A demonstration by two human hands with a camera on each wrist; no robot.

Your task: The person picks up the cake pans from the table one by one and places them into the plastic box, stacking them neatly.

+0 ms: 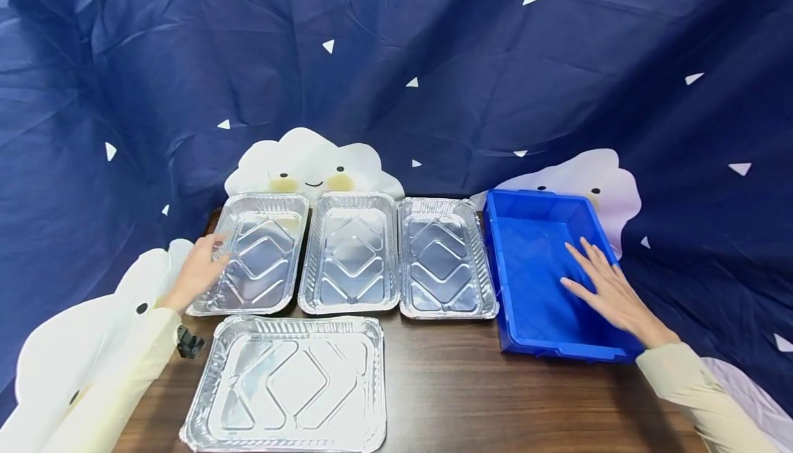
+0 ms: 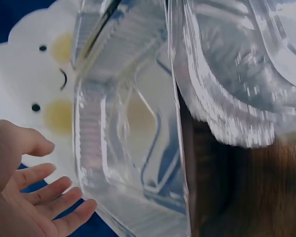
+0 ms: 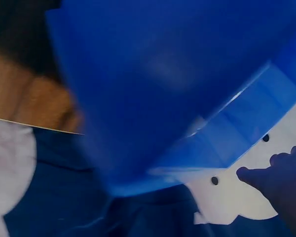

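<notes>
My left hand (image 1: 201, 265) is at the left rim of the far-left foil tray (image 1: 259, 260), fingers loosely spread. In the left wrist view the left hand (image 2: 44, 192) holds nothing; whether a fingertip touches the rim I cannot tell. Over the right side of a blue plastic bin (image 1: 533, 274) hovers my right hand (image 1: 610, 295), with its fingers extended and nothing in them. The right wrist view shows that bin (image 3: 138, 98) blurred, and the right hand (image 3: 283, 185) dark at the edge.
Two more foil trays, a middle one (image 1: 353, 253) and a right one (image 1: 442, 260), stand in the back row. Another foil tray (image 1: 291, 384) lies crosswise in front. Everything stands on a brown wooden table (image 1: 458, 384), before a blue curtain (image 1: 396, 60) with white clouds.
</notes>
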